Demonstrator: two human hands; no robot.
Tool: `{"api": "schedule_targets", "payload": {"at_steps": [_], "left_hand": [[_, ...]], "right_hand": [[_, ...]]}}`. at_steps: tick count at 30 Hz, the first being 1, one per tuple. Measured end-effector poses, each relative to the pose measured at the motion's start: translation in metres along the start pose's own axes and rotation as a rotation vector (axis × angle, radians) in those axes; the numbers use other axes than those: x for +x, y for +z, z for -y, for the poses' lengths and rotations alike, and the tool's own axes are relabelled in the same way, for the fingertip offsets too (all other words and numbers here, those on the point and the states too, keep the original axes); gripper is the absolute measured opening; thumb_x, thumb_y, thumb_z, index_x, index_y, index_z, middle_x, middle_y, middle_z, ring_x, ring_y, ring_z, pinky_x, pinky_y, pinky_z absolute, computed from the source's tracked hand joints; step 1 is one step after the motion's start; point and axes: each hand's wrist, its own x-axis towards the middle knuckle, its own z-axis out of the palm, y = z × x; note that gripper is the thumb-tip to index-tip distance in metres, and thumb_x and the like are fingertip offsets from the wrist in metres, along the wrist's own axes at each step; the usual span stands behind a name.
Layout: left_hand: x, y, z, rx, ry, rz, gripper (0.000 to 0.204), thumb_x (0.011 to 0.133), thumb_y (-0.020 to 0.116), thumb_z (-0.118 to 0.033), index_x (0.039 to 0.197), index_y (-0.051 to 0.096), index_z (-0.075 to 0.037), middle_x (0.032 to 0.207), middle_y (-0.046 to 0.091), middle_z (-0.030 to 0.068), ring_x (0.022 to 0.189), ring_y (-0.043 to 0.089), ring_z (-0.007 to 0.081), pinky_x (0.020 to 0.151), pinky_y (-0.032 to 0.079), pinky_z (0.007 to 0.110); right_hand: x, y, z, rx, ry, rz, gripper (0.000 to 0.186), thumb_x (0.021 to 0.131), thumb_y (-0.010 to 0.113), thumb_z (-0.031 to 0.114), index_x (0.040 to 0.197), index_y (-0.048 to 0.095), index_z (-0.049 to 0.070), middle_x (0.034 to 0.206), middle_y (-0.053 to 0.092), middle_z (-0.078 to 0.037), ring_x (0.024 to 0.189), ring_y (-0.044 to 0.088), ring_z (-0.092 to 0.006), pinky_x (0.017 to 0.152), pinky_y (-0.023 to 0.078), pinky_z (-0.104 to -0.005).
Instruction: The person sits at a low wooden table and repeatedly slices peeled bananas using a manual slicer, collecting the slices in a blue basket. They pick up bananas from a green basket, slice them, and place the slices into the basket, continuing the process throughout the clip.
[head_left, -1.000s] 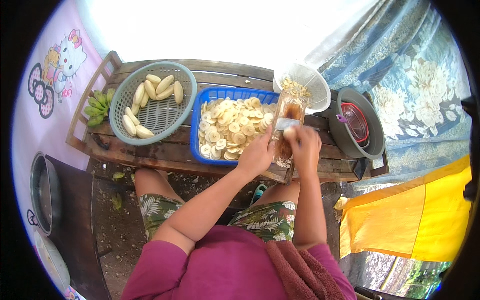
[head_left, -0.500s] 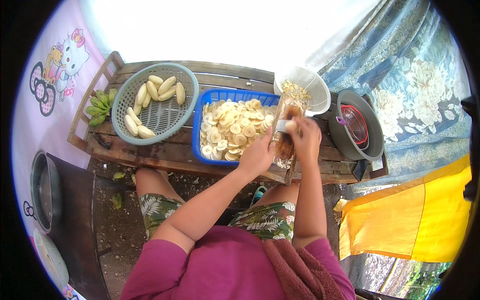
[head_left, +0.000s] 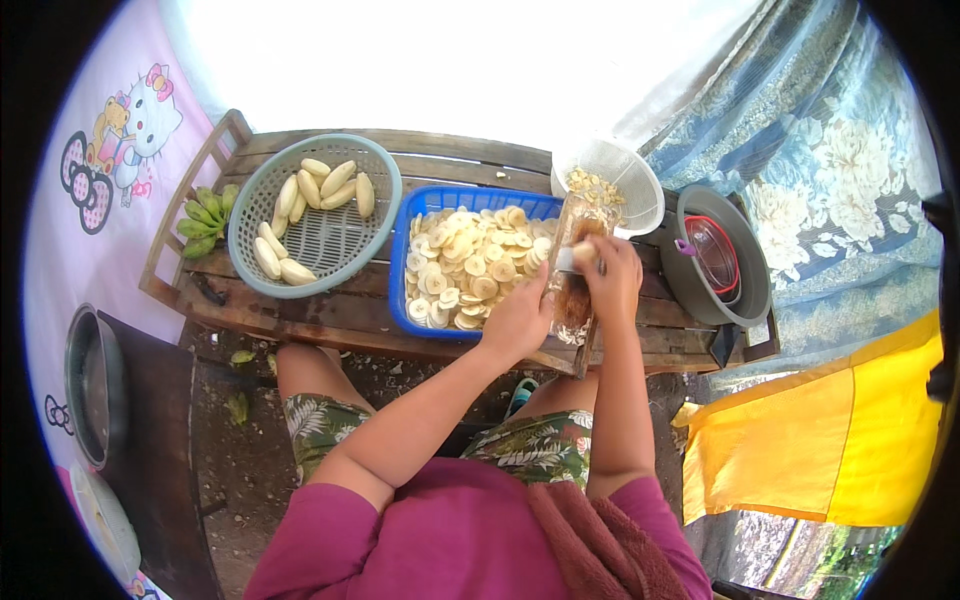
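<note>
A wooden slicer board with a metal blade leans slantwise at the right end of a blue basket. My left hand grips the board's left edge, fingers closed. On the board's face, my right hand is closed around a peeled banana, pressing it by the blade. Round pale banana slices are heaped in the blue basket, right beside my left hand. Behind the board's top end, a white strainer holds small yellowish pieces. My right fingers partly hide the banana.
Everything stands on a slatted wooden bench. To the left are a grey basket of peeled bananas and a green banana bunch. At the right, a grey basin contains a red-rimmed container. A yellow cloth hangs nearby.
The whole view has shifted slightly, so the bench sits a little lower. Both hands keep their grips; the right hand with the banana stays near the blade.
</note>
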Motion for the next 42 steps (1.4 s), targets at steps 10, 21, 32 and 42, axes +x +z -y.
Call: {"api": "schedule_targets", "payload": {"at_steps": [10,21,32,42], "left_hand": [[-0.001,0.005,0.003,-0.007,-0.016,-0.027,0.055,0.098,0.049,-0.023,0.149,0.036,-0.006,0.125,0.059,0.0245,0.107,0.059,0.0431,0.091,0.047,0.048],[-0.004,0.007,0.006,0.01,0.059,-0.068,0.057,0.097,0.048,-0.024,0.149,0.035,-0.006,0.11,0.06,0.0261,0.094,0.062,0.0431,0.081,0.05,0.051],[-0.004,0.005,0.007,0.034,0.05,-0.054,0.055,0.098,0.048,-0.025,0.148,0.035,-0.005,0.109,0.06,0.0251,0.093,0.062,0.0433,0.08,0.05,0.051],[-0.004,0.002,-0.001,0.015,-0.055,0.022,0.054,0.099,0.046,-0.025,0.149,0.035,-0.006,0.124,0.058,0.0249,0.109,0.058,0.0425,0.09,0.047,0.048]], "right_hand": [[0.007,0.006,-0.017,0.036,-0.019,0.012,0.035,0.079,0.075,0.028,0.111,0.07,0.016,0.124,0.058,-0.011,0.121,0.051,-0.0327,0.103,0.036,-0.0467],[-0.07,-0.03,0.006,0.013,0.055,0.205,0.037,0.075,0.078,0.022,0.112,0.071,0.02,0.132,0.055,-0.011,0.135,0.04,-0.0376,0.112,0.028,-0.05],[-0.003,0.0,-0.026,0.155,0.02,0.08,0.035,0.077,0.077,0.023,0.11,0.073,0.016,0.125,0.057,-0.011,0.125,0.048,-0.033,0.104,0.035,-0.047],[0.001,0.004,-0.025,0.087,0.025,0.049,0.033,0.076,0.078,0.024,0.108,0.073,0.018,0.132,0.055,-0.012,0.131,0.045,-0.0362,0.109,0.031,-0.0477]]}}
